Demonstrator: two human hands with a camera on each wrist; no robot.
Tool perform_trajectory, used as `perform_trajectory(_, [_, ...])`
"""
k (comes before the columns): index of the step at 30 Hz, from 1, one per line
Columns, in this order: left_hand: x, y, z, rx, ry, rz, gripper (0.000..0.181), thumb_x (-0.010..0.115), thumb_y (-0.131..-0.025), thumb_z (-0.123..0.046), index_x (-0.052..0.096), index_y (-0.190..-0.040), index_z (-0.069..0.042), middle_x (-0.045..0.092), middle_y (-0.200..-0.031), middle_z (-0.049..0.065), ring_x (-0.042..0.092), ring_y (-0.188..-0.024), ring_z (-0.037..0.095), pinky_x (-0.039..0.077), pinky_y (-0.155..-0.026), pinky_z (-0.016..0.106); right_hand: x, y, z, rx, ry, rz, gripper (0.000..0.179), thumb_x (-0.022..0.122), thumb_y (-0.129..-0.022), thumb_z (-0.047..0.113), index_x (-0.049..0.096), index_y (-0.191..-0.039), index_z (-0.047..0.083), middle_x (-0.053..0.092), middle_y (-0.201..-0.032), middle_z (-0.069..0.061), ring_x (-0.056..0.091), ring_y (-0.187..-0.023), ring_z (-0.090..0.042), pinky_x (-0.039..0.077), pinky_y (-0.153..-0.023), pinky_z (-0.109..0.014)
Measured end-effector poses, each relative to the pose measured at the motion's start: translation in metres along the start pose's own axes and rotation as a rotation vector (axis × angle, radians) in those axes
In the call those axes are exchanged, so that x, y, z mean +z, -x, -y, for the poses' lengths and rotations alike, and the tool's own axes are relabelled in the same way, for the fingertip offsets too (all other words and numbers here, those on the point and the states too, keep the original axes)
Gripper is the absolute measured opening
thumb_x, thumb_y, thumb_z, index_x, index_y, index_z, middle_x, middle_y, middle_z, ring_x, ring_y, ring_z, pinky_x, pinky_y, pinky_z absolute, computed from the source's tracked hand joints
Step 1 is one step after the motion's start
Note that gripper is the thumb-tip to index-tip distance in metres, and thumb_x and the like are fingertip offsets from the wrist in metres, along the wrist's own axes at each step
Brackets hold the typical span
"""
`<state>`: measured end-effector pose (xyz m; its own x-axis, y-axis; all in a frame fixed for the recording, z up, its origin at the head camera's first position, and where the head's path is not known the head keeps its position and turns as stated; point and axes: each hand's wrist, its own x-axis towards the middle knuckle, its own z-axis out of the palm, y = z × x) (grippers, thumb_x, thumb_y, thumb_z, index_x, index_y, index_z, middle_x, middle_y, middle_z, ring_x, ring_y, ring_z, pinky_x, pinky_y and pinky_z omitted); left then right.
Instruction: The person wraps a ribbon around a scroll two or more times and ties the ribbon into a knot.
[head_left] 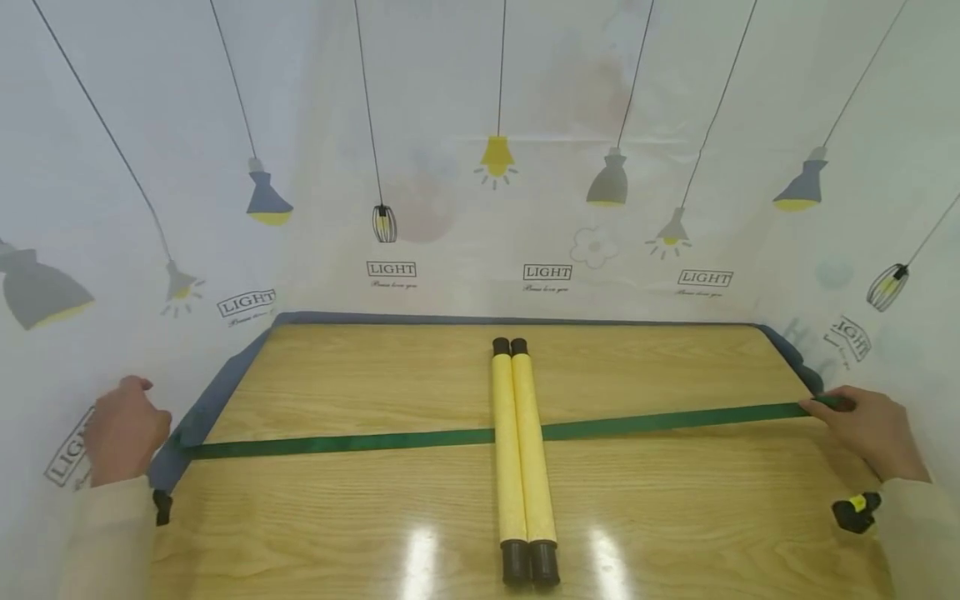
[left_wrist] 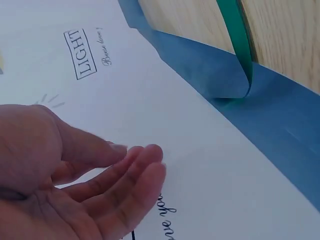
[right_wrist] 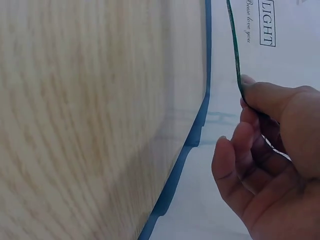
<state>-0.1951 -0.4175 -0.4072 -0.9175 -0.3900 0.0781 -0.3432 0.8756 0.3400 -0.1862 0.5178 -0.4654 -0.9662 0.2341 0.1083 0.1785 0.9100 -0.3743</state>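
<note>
A long green ribbon (head_left: 675, 418) stretches across the wooden table. Its right end is pinched between the thumb and fingers of my right hand (head_left: 866, 429), raised at the table's right edge. Two yellow tubes with black end caps (head_left: 519, 450) lie side by side over the ribbon's middle. My left hand (head_left: 123, 433) is beyond the left edge, fingers loosely bent and holding nothing. In the left wrist view, the ribbon's left end (left_wrist: 240, 50) hangs over the edge and curls against the blue border, apart from the left hand (left_wrist: 100, 175).
A small black object with a yellow band (head_left: 855, 512) sits near the right sleeve. Another black piece (head_left: 162, 507) is at the left table edge. White sheeting (head_left: 465, 283) printed with lamps surrounds the wooden tabletop (head_left: 337, 517), with a blue border (head_left: 217, 400) along the edge.
</note>
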Motion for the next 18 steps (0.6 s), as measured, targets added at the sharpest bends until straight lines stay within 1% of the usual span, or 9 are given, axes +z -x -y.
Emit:
perform_trajectory(2, [0.005, 0.003, -0.006, 0.012, -0.008, -0.034, 0.056, 0.049, -0.084, 0.001, 0.039, -0.134, 0.024, 0.049, -0.12, 0.05, 0.053, -0.107, 0.063, 0.048, -0.084, 0.067, 0.0, 0.002, -0.002, 0.012, 0.003, 0.005, 0.07, 0.059, -0.101, 0.051, 0.059, -0.117, -0.017, 0.063, -0.107, -0.04, 0.06, -0.092, -0.056, 0.049, -0.073, -0.061])
perform_trajectory(4, [0.01, 0.007, -0.016, 0.035, -0.003, -0.052, 0.055, 0.048, -0.087, -0.003, 0.04, -0.135, 0.023, 0.047, -0.12, 0.05, 0.051, -0.108, 0.063, 0.046, -0.087, 0.069, -0.001, 0.003, -0.003, 0.025, 0.001, 0.019, 0.071, 0.058, -0.102, 0.05, 0.056, -0.118, -0.019, 0.061, -0.11, -0.042, 0.059, -0.093, -0.056, 0.05, -0.073, -0.059])
perform_trajectory(7, [0.016, 0.014, -0.035, 0.115, 0.015, -0.062, 0.05, 0.047, -0.094, -0.014, 0.046, -0.131, 0.021, 0.049, -0.115, 0.047, 0.053, -0.103, 0.061, 0.047, -0.082, 0.067, -0.001, 0.005, -0.001, 0.022, 0.007, 0.013, 0.071, 0.057, -0.102, 0.05, 0.054, -0.119, -0.02, 0.058, -0.113, -0.044, 0.059, -0.094, -0.055, 0.05, -0.071, -0.056])
perform_trajectory(8, [0.018, 0.017, -0.042, 0.135, 0.028, -0.038, 0.051, 0.049, -0.097, -0.019, 0.048, -0.13, 0.02, 0.051, -0.114, 0.045, 0.054, -0.101, 0.059, 0.048, -0.08, 0.065, -0.001, 0.005, 0.001, 0.017, 0.008, 0.013, 0.071, 0.058, -0.102, 0.049, 0.053, -0.119, -0.02, 0.057, -0.114, -0.044, 0.059, -0.094, -0.055, 0.05, -0.072, -0.057])
perform_trajectory(10, [0.023, 0.022, -0.056, 0.17, 0.06, 0.04, 0.053, 0.052, -0.101, -0.029, 0.051, -0.128, 0.017, 0.054, -0.114, 0.04, 0.058, -0.098, 0.053, 0.05, -0.076, 0.059, -0.001, 0.006, 0.007, 0.0, 0.009, 0.016, 0.07, 0.058, -0.102, 0.047, 0.051, -0.121, -0.021, 0.054, -0.118, -0.046, 0.057, -0.097, -0.057, 0.05, -0.072, -0.058])
perform_trajectory(12, [0.03, 0.027, -0.071, 0.183, 0.09, 0.142, 0.054, 0.053, -0.103, -0.039, 0.056, -0.121, 0.012, 0.06, -0.111, 0.032, 0.062, -0.092, 0.043, 0.051, -0.071, 0.05, -0.002, 0.006, 0.016, -0.034, 0.002, 0.038, 0.069, 0.056, -0.103, 0.046, 0.051, -0.123, -0.019, 0.054, -0.12, -0.045, 0.057, -0.099, -0.057, 0.05, -0.073, -0.058])
perform_trajectory(14, [0.04, 0.032, -0.084, 0.211, 0.101, 0.231, 0.056, 0.053, -0.103, -0.047, 0.06, -0.113, 0.007, 0.065, -0.104, 0.025, 0.063, -0.084, 0.033, 0.051, -0.067, 0.043, -0.001, 0.005, 0.026, -0.067, -0.018, 0.084, 0.066, 0.055, -0.104, 0.045, 0.051, -0.125, -0.018, 0.055, -0.121, -0.044, 0.057, -0.099, -0.057, 0.052, -0.072, -0.056])
perform_trajectory(16, [0.051, 0.038, -0.099, 0.253, 0.105, 0.304, 0.055, 0.053, -0.103, -0.051, 0.062, -0.105, 0.002, 0.067, -0.095, 0.017, 0.062, -0.077, 0.026, 0.049, -0.064, 0.037, 0.002, 0.004, 0.039, -0.11, -0.03, 0.124, 0.065, 0.054, -0.105, 0.046, 0.053, -0.125, -0.015, 0.058, -0.119, -0.042, 0.06, -0.099, -0.055, 0.054, -0.071, -0.053])
perform_trajectory(18, [0.06, 0.042, -0.113, 0.297, 0.107, 0.365, 0.053, 0.054, -0.103, -0.053, 0.064, -0.1, 0.0, 0.066, -0.09, 0.012, 0.059, -0.074, 0.022, 0.048, -0.064, 0.035, 0.009, 0.003, 0.053, -0.145, -0.04, 0.154, 0.064, 0.054, -0.105, 0.047, 0.055, -0.125, -0.013, 0.062, -0.117, -0.039, 0.063, -0.097, -0.051, 0.055, -0.07, -0.05])
